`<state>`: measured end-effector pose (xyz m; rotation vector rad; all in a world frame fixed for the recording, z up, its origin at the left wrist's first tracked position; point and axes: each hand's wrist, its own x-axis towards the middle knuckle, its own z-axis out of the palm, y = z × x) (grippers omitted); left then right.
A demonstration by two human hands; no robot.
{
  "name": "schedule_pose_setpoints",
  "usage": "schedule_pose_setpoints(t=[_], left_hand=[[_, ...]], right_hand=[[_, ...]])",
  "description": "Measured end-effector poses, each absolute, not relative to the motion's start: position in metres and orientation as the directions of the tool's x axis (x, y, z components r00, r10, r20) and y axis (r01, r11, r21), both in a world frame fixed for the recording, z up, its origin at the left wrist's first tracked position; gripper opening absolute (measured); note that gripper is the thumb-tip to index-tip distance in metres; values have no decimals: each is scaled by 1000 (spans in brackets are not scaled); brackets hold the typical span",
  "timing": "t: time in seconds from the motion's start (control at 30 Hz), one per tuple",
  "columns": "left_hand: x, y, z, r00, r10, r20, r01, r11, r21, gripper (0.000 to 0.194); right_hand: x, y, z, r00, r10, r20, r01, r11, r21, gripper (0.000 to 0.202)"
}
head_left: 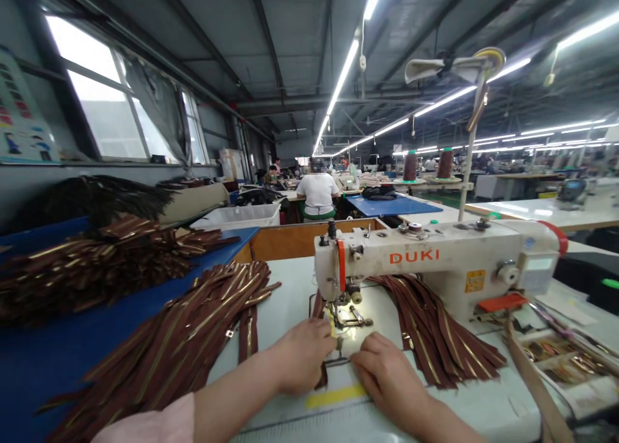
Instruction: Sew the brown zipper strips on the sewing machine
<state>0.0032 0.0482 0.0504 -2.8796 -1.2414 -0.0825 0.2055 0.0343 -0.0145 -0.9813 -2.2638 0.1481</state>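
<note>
My left hand (305, 354) lies just left of the needle area of a white sewing machine (367, 262), its fingers closed over a brown zipper strip (316, 305). Part of that strip shows behind the fingers, and an end pokes out below them. My right hand (387, 371) rests at the right of the presser foot, fingers bent and pressed together; what they hold, if anything, is hidden. A heap of brown zippers with gold teeth (207, 327) spreads to the left of my left arm. Another bundle of brown zippers (435, 333) lies under the machine arm.
More zipper strips (111, 262) are piled on a blue-topped table (29, 365) at left. An open compartment tray (570, 359) with small metal parts sits at right. A thread stand (467, 153) rises behind the machine. A person in white (318, 195) sits ahead, near a white bin (242, 216).
</note>
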Motion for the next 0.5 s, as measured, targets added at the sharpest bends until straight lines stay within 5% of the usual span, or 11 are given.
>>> schedule_pose_setpoints(t=[0.27, 0.5], left_hand=[[20, 18, 54, 514, 844, 152, 800, -535, 271, 14], [5, -32, 90, 334, 934, 126, 715, -338, 611, 28]], right_hand=[[202, 18, -6, -381, 864, 329, 250, 439, -863, 22], [219, 7, 59, -304, 924, 231, -42, 229, -972, 42]])
